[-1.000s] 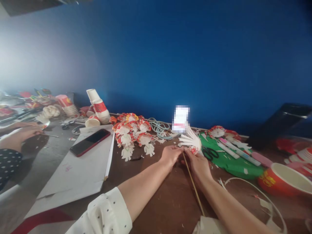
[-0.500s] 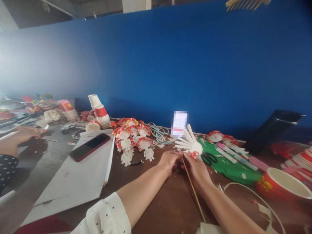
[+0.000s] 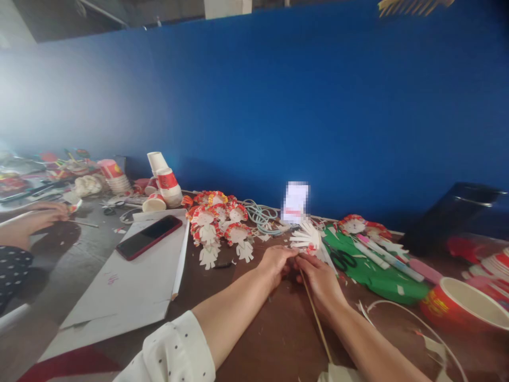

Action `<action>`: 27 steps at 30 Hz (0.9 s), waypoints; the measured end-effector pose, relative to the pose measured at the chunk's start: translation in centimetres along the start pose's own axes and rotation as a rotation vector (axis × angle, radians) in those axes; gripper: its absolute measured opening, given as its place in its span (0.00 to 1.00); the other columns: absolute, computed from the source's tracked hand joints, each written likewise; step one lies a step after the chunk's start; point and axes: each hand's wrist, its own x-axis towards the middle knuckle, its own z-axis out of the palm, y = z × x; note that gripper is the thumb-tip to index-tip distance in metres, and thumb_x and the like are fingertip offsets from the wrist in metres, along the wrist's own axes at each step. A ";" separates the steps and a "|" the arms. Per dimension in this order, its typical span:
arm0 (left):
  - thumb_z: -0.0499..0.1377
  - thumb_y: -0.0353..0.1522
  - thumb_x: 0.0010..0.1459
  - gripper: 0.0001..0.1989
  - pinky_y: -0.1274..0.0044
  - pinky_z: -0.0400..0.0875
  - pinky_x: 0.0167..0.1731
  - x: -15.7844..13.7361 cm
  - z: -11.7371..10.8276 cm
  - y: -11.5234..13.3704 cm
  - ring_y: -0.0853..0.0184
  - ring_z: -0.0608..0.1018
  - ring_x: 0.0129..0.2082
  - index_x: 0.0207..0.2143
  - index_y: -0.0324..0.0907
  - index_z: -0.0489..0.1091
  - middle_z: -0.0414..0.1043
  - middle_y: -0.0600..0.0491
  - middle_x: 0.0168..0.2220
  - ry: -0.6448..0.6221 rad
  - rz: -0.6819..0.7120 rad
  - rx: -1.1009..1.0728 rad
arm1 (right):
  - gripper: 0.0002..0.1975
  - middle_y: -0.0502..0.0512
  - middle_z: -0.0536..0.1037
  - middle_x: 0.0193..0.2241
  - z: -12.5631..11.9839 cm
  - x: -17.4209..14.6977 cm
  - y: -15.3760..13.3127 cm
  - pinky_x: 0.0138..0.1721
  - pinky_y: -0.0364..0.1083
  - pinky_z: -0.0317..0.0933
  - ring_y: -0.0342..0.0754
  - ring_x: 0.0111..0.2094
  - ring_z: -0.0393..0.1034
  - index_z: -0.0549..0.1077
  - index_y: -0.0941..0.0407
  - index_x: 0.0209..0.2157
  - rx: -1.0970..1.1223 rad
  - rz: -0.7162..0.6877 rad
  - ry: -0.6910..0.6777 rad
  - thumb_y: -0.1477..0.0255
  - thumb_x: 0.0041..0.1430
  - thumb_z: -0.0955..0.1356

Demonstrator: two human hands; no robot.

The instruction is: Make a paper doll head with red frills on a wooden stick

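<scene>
In the head view a small white paper cup point(image 3: 307, 236), cut into fanned strips with a red pattern near its lower edge, sits at the fingertips of both hands. My left hand point(image 3: 279, 263) is closed, its thumb and forefinger pinching at the cup's near edge. My right hand point(image 3: 317, 271) is closed on the cup from the other side, and the fingertips of the two hands nearly touch. A thin stick point(image 3: 316, 313) runs from between the hands toward the front of the table; whether fingers grip it is hidden.
Left of my hands lie paper dolls point(image 3: 209, 228) and a phone point(image 3: 149, 237) on a white board point(image 3: 131, 289). On the right are scissors point(image 3: 342, 259), green paper point(image 3: 382, 278), pens point(image 3: 401, 262) and a red cup point(image 3: 441, 305). Another person's hand point(image 3: 43, 216) is far left.
The cut cup has turned between my fingers: its strips, spread upward and left before, now look more bunched and lower. The whole view has shifted slightly.
</scene>
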 end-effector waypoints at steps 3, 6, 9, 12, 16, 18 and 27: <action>0.65 0.32 0.53 0.11 0.80 0.45 0.15 -0.1 0.0 0.0 0.76 0.63 0.13 0.25 0.38 0.67 0.66 0.55 0.17 0.020 -0.010 0.057 | 0.18 0.50 0.76 0.21 -0.2 0.0 -0.2 0.19 0.43 0.54 0.43 0.17 0.64 0.80 0.59 0.36 -0.086 -0.027 0.000 0.62 0.44 0.74; 0.67 0.34 0.51 0.12 0.81 0.46 0.16 -0.3 0.0 0.2 0.77 0.62 0.13 0.25 0.36 0.68 0.65 0.55 0.17 0.002 0.018 0.070 | 0.13 0.49 0.73 0.19 -0.5 0.1 -0.4 0.20 0.43 0.53 0.42 0.17 0.62 0.78 0.58 0.28 -0.110 -0.081 -0.011 0.62 0.45 0.73; 0.65 0.30 0.51 0.11 0.82 0.46 0.16 -0.3 -0.1 0.4 0.79 0.60 0.14 0.23 0.36 0.67 0.62 0.57 0.17 0.037 0.028 0.033 | 0.12 0.47 0.71 0.18 -0.6 0.3 -0.4 0.19 0.43 0.47 0.40 0.17 0.58 0.75 0.57 0.24 -0.063 -0.065 -0.008 0.61 0.45 0.73; 0.61 0.22 0.50 0.07 0.83 0.48 0.16 -0.2 -0.1 0.3 0.79 0.60 0.14 0.22 0.36 0.66 0.60 0.59 0.16 0.050 0.061 0.046 | 0.12 0.46 0.70 0.19 -0.6 0.5 -0.4 0.19 0.42 0.45 0.39 0.16 0.56 0.75 0.56 0.25 0.017 -0.022 -0.017 0.63 0.41 0.75; 0.61 0.20 0.47 0.06 0.83 0.50 0.17 0.1 -0.2 0.1 0.78 0.61 0.15 0.23 0.36 0.69 0.62 0.58 0.15 0.067 0.051 0.156 | 0.12 0.46 0.69 0.19 -0.5 0.5 -0.4 0.18 0.42 0.41 0.37 0.16 0.55 0.73 0.56 0.22 0.049 0.019 -0.033 0.64 0.40 0.75; 0.61 0.21 0.48 0.05 0.83 0.50 0.17 0.3 -0.2 0.1 0.77 0.61 0.15 0.24 0.36 0.69 0.64 0.57 0.16 0.071 0.028 0.167 | 0.12 0.46 0.69 0.19 -0.6 0.4 -0.4 0.18 0.41 0.41 0.36 0.16 0.55 0.73 0.57 0.22 0.060 0.018 -0.053 0.65 0.40 0.75; 0.64 0.35 0.55 0.10 0.83 0.52 0.17 -0.2 0.0 0.3 0.78 0.62 0.16 0.28 0.35 0.72 0.65 0.54 0.20 0.022 -0.040 0.216 | 0.15 0.46 0.70 0.20 -0.7 0.3 0.3 0.17 0.41 0.46 0.38 0.16 0.57 0.72 0.57 0.24 0.033 -0.006 -0.041 0.61 0.42 0.74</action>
